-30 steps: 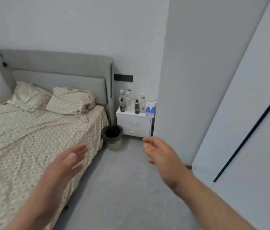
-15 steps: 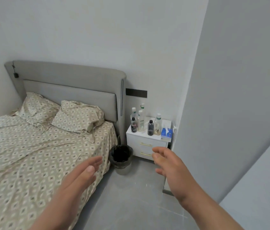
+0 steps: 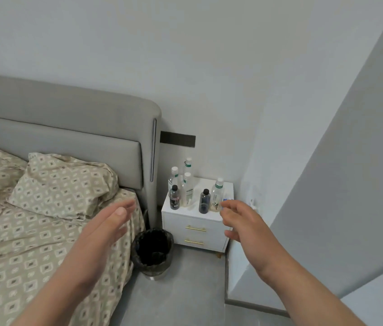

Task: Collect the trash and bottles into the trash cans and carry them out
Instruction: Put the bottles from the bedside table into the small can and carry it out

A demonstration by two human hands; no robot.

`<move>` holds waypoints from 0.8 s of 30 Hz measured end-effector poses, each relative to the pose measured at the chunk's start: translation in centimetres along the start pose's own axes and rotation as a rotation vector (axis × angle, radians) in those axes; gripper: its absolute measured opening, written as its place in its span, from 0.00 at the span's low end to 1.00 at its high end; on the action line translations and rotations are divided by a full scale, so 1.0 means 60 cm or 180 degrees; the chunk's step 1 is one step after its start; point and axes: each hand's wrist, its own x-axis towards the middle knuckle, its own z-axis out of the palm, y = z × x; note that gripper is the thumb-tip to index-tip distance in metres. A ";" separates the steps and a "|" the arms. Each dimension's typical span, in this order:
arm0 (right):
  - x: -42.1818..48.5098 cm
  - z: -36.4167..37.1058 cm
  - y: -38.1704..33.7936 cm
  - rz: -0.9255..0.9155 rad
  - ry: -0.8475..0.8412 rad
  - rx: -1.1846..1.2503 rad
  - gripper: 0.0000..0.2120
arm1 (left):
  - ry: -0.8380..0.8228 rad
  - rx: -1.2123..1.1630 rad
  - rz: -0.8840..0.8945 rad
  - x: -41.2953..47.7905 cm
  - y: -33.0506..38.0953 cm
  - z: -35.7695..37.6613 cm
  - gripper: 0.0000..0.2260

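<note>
Fingers (image 3: 231,204) of the right hand (image 3: 246,224) are loosely spread, with nothing held; the left hand (image 3: 105,224) is flat and empty too. The nightstand (image 3: 192,221) has been brought much nearer than a second ago, so the bottles (image 3: 187,191) on it are judged almost within reach. The black-lined trash can (image 3: 152,251) stands just below. Green and dark labels are seen, but nothing can be read.

Six bottles (image 3: 187,191), one trash can (image 3: 155,269), two pillows (image 3: 63,184)

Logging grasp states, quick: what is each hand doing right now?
Left hand: open, holding nothing.
Right hand: open, holding nothing.
</note>
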 end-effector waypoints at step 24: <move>0.864 0.079 0.149 0.0858 0.0031 -0.0518 0.23 | 0.0219 0.0697 -0.1359 0.719 -0.348 0.054 0.15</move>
